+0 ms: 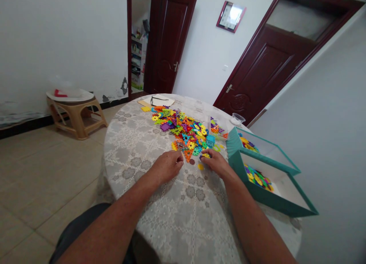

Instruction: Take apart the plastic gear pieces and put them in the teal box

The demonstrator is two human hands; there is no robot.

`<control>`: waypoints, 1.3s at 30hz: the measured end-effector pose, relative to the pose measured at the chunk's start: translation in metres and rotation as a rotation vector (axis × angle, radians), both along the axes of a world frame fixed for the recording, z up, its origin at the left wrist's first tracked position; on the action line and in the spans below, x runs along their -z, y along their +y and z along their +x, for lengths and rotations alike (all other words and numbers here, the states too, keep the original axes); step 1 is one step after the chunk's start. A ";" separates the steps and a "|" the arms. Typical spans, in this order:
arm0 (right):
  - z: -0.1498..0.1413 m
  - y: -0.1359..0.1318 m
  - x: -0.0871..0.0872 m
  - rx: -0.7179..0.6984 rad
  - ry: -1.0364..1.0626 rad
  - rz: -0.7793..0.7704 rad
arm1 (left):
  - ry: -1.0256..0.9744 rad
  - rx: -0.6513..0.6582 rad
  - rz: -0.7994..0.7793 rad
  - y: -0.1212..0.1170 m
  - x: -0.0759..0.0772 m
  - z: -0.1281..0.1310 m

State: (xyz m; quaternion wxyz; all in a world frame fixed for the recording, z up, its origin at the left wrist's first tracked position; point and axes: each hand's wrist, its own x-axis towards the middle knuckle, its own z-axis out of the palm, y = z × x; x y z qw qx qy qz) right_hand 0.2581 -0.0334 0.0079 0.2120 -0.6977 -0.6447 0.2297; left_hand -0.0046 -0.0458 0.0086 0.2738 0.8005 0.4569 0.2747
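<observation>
Plenty of open tablecloth point(128, 142) from the rounded left edge to the left hand point(168, 167), curled up, can't tell if it's pinching anything. One heap of colorful pieces point(185, 127) just beyond, two loose discs point(200, 167) between hands. Right hand point(215, 163): bent fingers at one yellow piece point(206, 156), grip unclear. Two teal boxes point(238, 167) crowd the right edge.

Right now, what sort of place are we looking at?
Probably a room in someone's home. The dark red panelled doors, tan plastic stool and grey flowered tablecloth suggest that.
</observation>
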 end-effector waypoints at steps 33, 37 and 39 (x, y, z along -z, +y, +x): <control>0.116 -0.067 -0.045 0.462 -0.652 0.633 | 0.036 -0.064 0.064 0.009 0.001 -0.008; 0.104 -0.063 -0.043 0.480 -0.700 0.781 | 0.065 -0.108 0.069 0.013 0.003 -0.008; 0.080 -0.057 -0.040 0.310 -0.615 0.867 | 0.071 -0.130 0.071 0.014 0.004 -0.008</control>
